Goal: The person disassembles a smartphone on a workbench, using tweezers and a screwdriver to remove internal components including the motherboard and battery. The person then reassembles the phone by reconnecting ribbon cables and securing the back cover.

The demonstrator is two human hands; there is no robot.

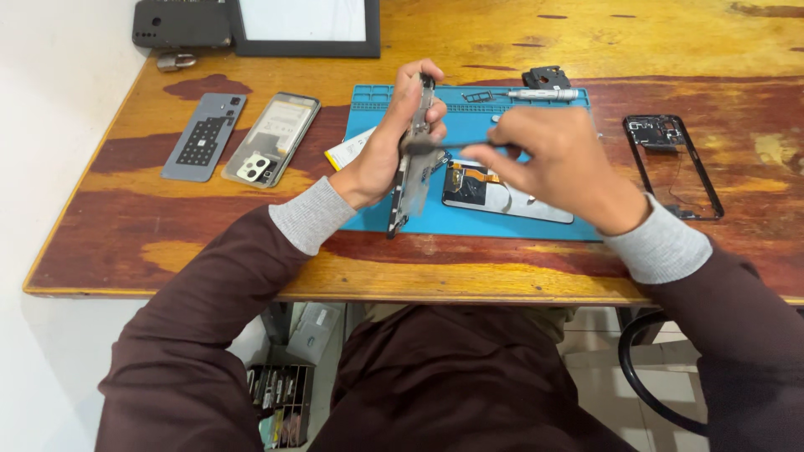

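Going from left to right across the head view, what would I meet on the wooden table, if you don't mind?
Grey back plate → clear phone case → left hand holding an opened phone on edge → right hand with a thin tool → black phone frame.

Phone repair workshop: blue repair mat (536, 222), dismantled phone parts (674, 163).

A blue rubber work mat (536, 224) is seen on a yellow-and-reddish streaked wooden surface (126, 226); far left, a grey back cover (203, 137) is patterned with black dots.

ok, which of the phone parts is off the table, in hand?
The phone body held on edge in the left hand above the blue mat; the other parts lie flat.
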